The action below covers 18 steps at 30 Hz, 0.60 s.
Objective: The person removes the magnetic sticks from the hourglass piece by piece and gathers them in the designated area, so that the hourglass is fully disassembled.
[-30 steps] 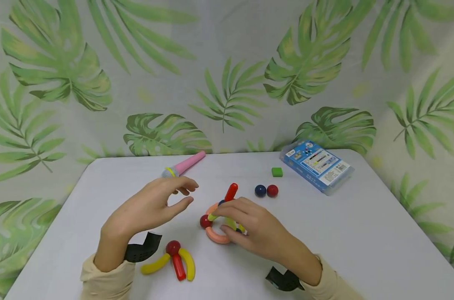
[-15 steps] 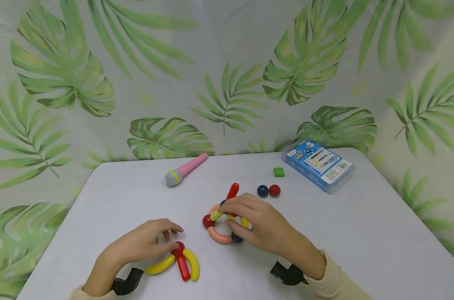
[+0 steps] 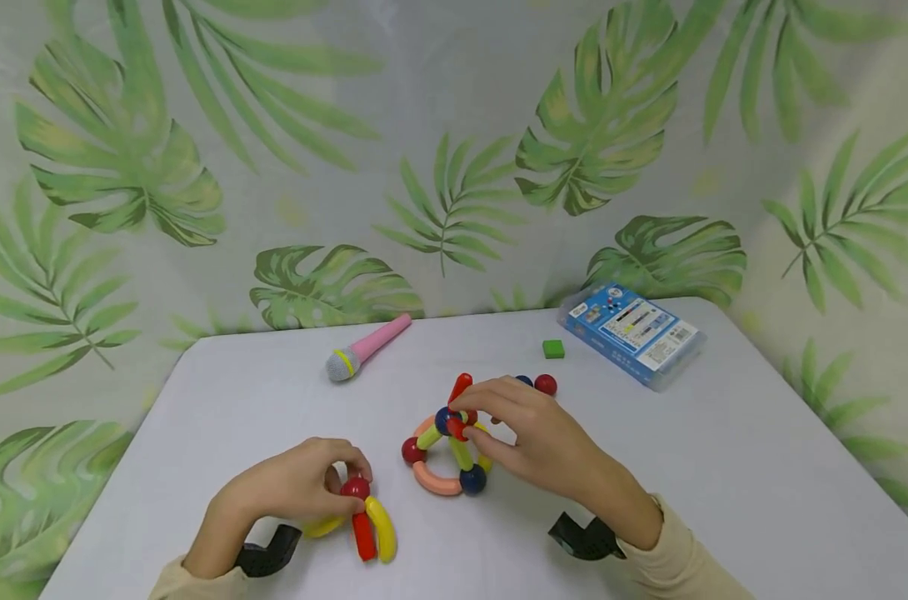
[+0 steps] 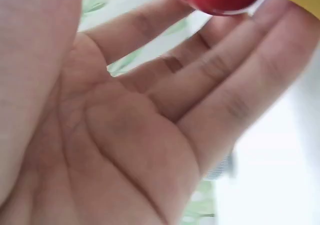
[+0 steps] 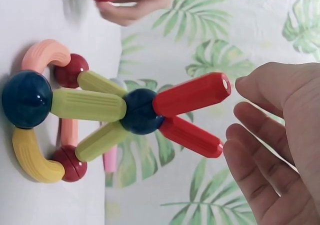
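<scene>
left hand [image 3: 304, 479]: back uppermost, forearm slanted in from the lower left; thumb and fingers pinched the red ball [image 3: 356, 487] of the small piece [image 3: 363, 527].
small piece: located on the near left part of the white table [image 3: 199, 400]; a red rod [image 3: 365, 543] and two yellow curved rods [image 3: 382, 531] fanned from its ball, one partly covered by the hand.
right hand [image 3: 532, 433]: forearm slanted in from the lower right; fingers loosely bent, thumb spread apart from them, nothing gripped; tips were at the ends of two red rods [image 5: 192, 93], fingertip contact not certain.
frame [image 3: 461, 454]: located mid-table; its top blue ball [image 5: 142, 111] joined the two red rods to three lime-green rods [image 5: 89, 105] over a ring of curved rods and balls.
beyond: loose red and dark blue balls [image 3: 546, 384], green block [image 3: 553, 349], pink microphone [image 3: 367, 343], blue-labelled box [image 3: 631, 336] lay farther back.
</scene>
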Motion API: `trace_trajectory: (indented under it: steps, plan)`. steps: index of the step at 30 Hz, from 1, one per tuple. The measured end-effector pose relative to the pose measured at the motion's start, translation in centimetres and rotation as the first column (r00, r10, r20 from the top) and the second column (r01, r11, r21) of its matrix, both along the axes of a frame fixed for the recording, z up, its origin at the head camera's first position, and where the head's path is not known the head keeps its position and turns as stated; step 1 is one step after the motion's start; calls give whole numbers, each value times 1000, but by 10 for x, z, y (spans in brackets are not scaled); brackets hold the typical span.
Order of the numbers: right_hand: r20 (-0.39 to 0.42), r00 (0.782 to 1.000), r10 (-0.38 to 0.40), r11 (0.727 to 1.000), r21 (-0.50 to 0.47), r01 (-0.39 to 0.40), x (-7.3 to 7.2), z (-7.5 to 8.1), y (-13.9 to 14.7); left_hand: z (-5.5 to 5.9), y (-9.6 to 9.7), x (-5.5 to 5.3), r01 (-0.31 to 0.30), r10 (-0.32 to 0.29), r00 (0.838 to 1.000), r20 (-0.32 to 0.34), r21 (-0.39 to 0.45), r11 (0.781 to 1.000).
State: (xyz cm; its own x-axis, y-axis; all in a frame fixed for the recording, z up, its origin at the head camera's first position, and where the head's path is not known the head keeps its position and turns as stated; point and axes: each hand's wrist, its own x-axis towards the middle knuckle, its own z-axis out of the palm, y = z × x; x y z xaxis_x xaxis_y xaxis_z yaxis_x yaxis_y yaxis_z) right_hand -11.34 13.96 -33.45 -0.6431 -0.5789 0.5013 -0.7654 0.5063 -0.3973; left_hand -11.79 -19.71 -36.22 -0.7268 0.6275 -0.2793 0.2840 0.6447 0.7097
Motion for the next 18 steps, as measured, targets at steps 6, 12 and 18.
trace_trajectory:
  steps: [6,12,18]
  plan:
    - [11,1000,1,1000,-14,-1,-6,1,1,40,7,-9,40,-7,977,-214,151,988]
    - [59,998,2,1000,-31,0,-5,0,1,71,28,-15,106,18,930,-368,315,943]
    - [101,995,-1,997,-77,9,-3,0,3,87,51,-20,114,72,889,-452,372,921]
